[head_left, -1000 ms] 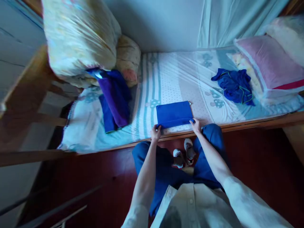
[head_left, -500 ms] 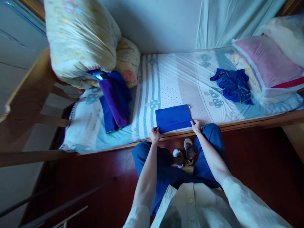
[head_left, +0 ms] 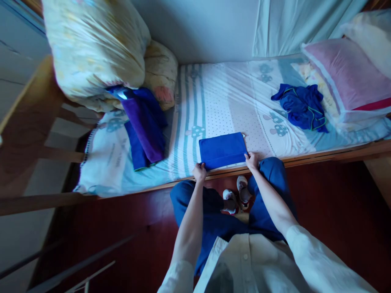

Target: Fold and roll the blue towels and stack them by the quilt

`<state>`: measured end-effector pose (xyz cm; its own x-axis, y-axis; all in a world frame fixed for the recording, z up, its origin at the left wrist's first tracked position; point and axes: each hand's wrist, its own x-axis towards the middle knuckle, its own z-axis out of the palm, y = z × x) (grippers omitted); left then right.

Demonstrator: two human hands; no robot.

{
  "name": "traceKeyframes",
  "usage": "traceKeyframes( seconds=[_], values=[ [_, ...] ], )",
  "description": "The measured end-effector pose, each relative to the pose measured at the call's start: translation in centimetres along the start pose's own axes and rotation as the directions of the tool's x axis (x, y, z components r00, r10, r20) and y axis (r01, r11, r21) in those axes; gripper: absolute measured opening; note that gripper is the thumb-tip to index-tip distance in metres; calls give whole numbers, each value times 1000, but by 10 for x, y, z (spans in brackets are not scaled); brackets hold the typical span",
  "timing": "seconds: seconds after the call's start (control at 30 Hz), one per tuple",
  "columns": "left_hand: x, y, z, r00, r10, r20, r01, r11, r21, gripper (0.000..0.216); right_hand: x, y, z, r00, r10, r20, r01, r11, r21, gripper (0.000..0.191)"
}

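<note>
A folded blue cloth (head_left: 222,149) lies as a flat rectangle on the front edge of the bed, with a small pale tag at its far right corner. My left hand (head_left: 199,172) pinches the near left corner. At the near right corner, my right hand (head_left: 252,161) grips the cloth between thumb and fingers. Between the two hands the near edge is held straight, with a crease running across just above it.
The bed (head_left: 220,93) has a patterned sheet. Blue and purple folded cloths (head_left: 143,134) lie left, beside a large yellow bundle (head_left: 94,49). A crumpled blue garment (head_left: 302,106) and pink pillow (head_left: 348,73) are right. A wooden bed rail (head_left: 39,199) stands left.
The view has shifted slightly. Both hands keep their hold on the near corners, and the cloth looks the same.
</note>
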<state>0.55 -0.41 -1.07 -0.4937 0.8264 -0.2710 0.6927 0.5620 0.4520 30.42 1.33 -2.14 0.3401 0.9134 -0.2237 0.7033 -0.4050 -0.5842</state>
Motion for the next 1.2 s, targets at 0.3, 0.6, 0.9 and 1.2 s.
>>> traceKeyframes(
  seconds=[0.3, 0.6, 0.9, 1.2],
  values=[
    [-5, 6, -1, 1000, -5, -7, 5, 999, 36, 29, -3, -6, -2, 999, 40, 23, -38, 998, -51, 32],
    [-9, 9, -7, 999, 24, -37, -22, 999, 37, 31, -6, -4, 0, 999, 36, -12, -36, 999, 39, 40],
    [-10, 13, -7, 999, 18, -40, -17, 999, 30, 27, -1, 2, 5, 999, 2, -40, 0, 999, 54, 37],
    [-13, 12, -14, 992, 94, -82, -93, 996, 11, 27, -8, -9, -6, 992, -80, -97, 85, 995, 53, 28]
  ],
)
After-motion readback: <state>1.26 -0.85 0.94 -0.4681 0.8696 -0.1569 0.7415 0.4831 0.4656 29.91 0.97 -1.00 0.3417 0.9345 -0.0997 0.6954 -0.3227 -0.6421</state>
